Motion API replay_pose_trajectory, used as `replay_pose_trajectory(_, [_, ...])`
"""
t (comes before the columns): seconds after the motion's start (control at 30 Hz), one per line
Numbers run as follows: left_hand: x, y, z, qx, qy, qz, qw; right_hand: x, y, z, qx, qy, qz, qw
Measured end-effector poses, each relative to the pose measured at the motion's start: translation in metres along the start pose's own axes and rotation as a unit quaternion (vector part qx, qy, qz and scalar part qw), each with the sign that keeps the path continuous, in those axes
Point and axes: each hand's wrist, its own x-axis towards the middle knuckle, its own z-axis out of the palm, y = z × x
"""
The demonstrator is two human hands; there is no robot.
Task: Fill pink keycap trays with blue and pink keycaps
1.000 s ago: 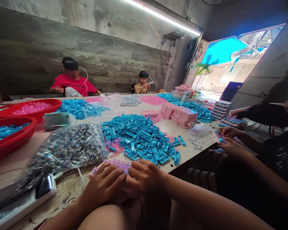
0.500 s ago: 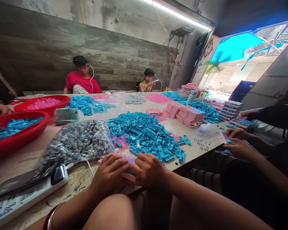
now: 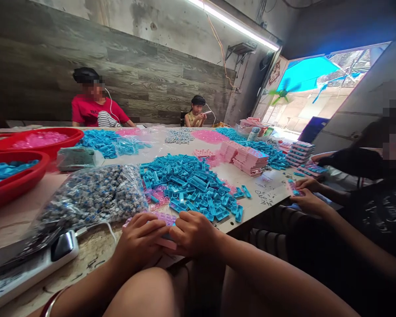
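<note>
At the near table edge, my left hand (image 3: 139, 237) is closed around the left part of a pink plastic tray (image 3: 166, 243), which has shiny purple-pink see-through pieces along its top. My right hand (image 3: 195, 233) grips the same tray at its right end, fingers bent over it. Both hands cover much of the tray, so its underside and middle are hidden. Just beyond lies a heap of blue oblong plastic pieces (image 3: 198, 185), with some clear pink pieces (image 3: 158, 197) at its left side.
Left of my hands are a clear bag of small grey-and-blue parts (image 3: 95, 193), a white power strip (image 3: 33, 268) and red basins (image 3: 39, 174). Stacked pink trays (image 3: 249, 158) stand farther back. At right, a co-worker's hands (image 3: 303, 191) hold a similar tray. Two people sit across the table.
The view has turned a little to the right, so things appear farther left and more of the co-worker at right shows. My hands keep their grip on the tray.
</note>
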Motion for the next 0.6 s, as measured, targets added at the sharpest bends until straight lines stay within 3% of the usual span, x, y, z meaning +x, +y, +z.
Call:
replay_pose_trajectory(0.17, [-0.003, -0.002, 0.001, 0.025, -0.013, 0.035, 0.999, 0.000, 0.004, 0.002, 0.047, -0.075, 0.019, 0.996])
replay_pose_trajectory(0.27, [-0.004, -0.004, 0.001, 0.047, -0.041, 0.035, 0.997, 0.000, 0.020, -0.005, 0.092, -0.125, 0.047, 0.987])
replay_pose_trajectory(0.37, [-0.005, -0.004, 0.003, 0.070, -0.074, 0.036, 0.994, -0.010, 0.050, -0.016, 0.100, -0.163, 0.181, 0.965])
replay_pose_trajectory(0.43, [-0.006, -0.005, 0.004, 0.078, -0.085, 0.043, 0.992, -0.024, 0.074, -0.022, 0.041, -0.171, 0.347, 0.921])
replay_pose_trajectory(0.5, [-0.007, -0.004, 0.007, 0.079, -0.090, 0.052, 0.991, -0.043, 0.094, -0.024, -0.048, -0.187, 0.492, 0.849])
replay_pose_trajectory(0.53, [-0.008, -0.004, 0.008, 0.080, -0.095, 0.055, 0.991, -0.053, 0.102, -0.024, -0.067, -0.210, 0.530, 0.819])
replay_pose_trajectory(0.6, [-0.009, -0.004, 0.010, 0.084, -0.105, 0.053, 0.989, -0.070, 0.112, -0.021, -0.069, -0.239, 0.552, 0.795])
